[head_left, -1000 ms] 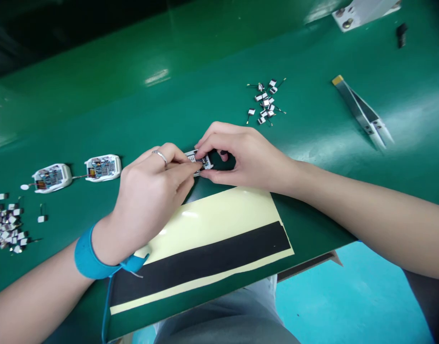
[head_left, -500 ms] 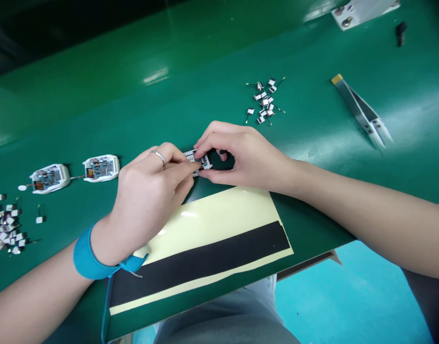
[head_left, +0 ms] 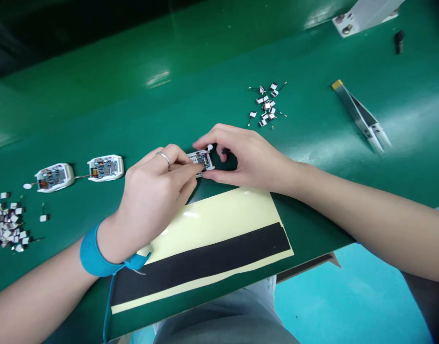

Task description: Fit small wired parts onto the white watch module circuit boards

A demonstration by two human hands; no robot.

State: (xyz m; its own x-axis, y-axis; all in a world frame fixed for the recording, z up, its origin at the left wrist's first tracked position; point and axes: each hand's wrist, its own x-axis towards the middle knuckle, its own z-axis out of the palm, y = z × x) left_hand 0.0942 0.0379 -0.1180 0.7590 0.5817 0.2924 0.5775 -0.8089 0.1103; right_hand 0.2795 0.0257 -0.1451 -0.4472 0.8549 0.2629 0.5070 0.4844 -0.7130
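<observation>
A small white housing with a circuit board point(head_left: 207, 160) lies between my two hands at the middle of the bench, partly covered by fingers. My left hand point(head_left: 158, 184) is closed, its fingertips pressing on the board from the left. My right hand point(head_left: 246, 155) curls around the right end, thumb at the near edge and index finger at the far edge. A white round disc point(head_left: 209, 147) shows at the housing's far right corner. Two similar white housings with exposed boards, one point(head_left: 106, 168) nearer my left hand and one point(head_left: 55, 177) farther left, lie on the bench.
Yellow backing paper with a black strip point(head_left: 222, 258) lies near the front edge. Small white-and-black parts with short leads form a group point(head_left: 267, 106) beyond my right hand and a pile point(head_left: 6, 224) at far left. Tweezers point(head_left: 362, 117) lie right, below a metal bracket point(head_left: 366, 16).
My right index finger has shifted off the housing's far right corner, and the white disc there now shows. My left fingers stay on the board. The whole view has shifted slightly.
</observation>
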